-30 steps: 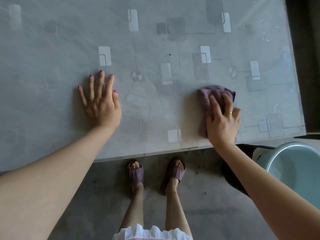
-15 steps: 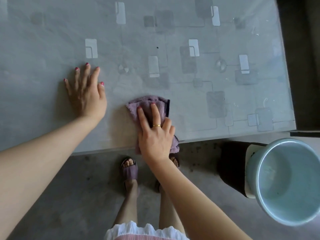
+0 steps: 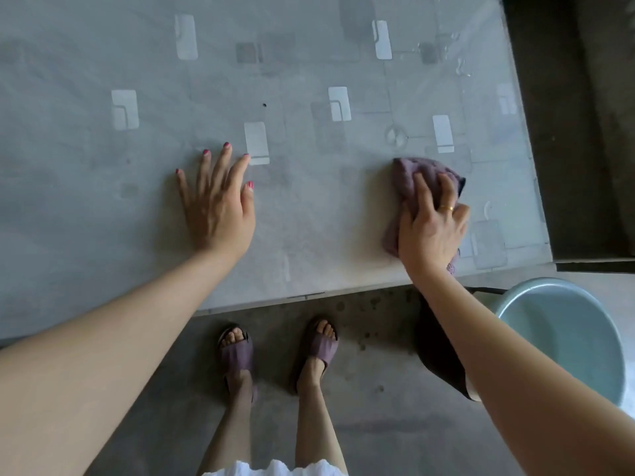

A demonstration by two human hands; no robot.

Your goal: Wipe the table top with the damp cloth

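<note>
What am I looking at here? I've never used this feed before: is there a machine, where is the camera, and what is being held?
There is no machine. These are a person's two bare hands, seen from one wide-angle camera worn on the head, looking forward and down; that is why the arms reach in from the bottom and the feet in purple sandals show below.

The grey patterned surface is the table top. The left hand lies flat on it with straight, spread fingers and holds nothing. The right hand presses a purple cloth onto the table near its right front corner, with the fingers curved over the bunched fabric. A few water drops show near the table's far right edge.

On the floor to the right stands a pale blue basin. I cannot tell whether it holds water.
</note>
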